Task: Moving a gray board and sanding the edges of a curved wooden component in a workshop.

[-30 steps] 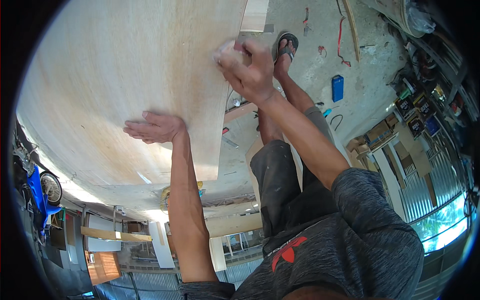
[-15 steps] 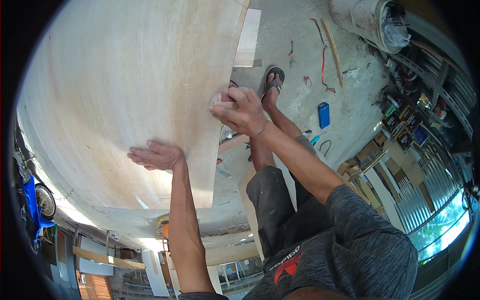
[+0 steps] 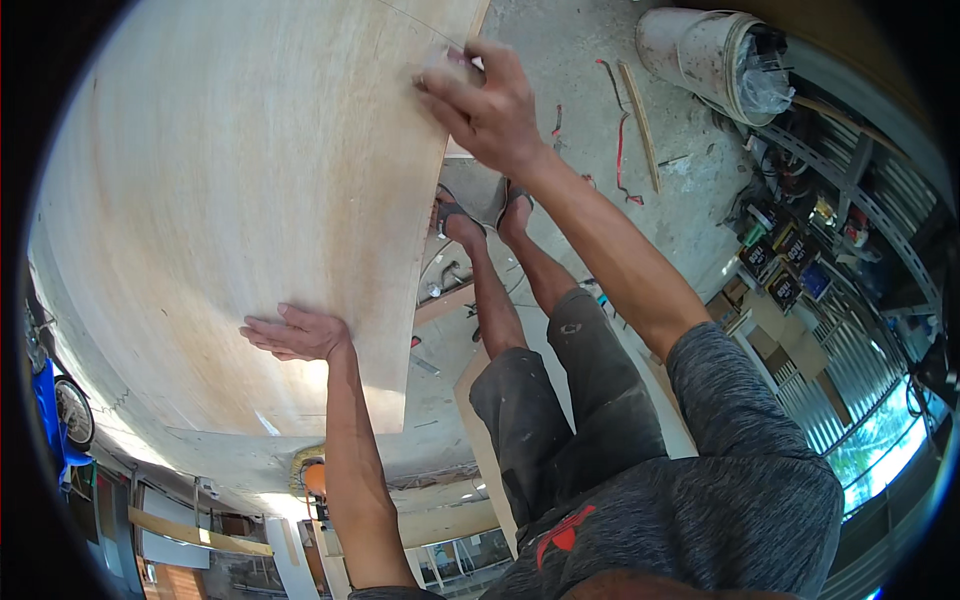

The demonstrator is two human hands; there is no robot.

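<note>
A large pale plywood panel [image 3: 250, 200] fills the left and middle of the head view, with a straight right edge. My left hand [image 3: 300, 333] lies flat on it near the lower end, fingers stretched to the left. Toward the far end, at the panel's right edge, my right hand [image 3: 492, 105] is closed round a small pale folded piece of sandpaper [image 3: 455, 65], pressed to the wood. Motion smears the fingertips and the piece. A dark line [image 3: 420, 20] crosses the panel's far corner.
My sandalled feet [image 3: 460, 222] stand beside the panel's right edge. On the concrete floor lie a wooden strip [image 3: 640, 128] and a red strap [image 3: 620, 155]. A stained white bucket [image 3: 690, 50] stands far right. A blue motorcycle [image 3: 48, 410] is at the left.
My right hand has slid with the sandpaper along the panel's right edge toward the far end. My left hand still rests flat on the panel. The view and my feet have shifted.
</note>
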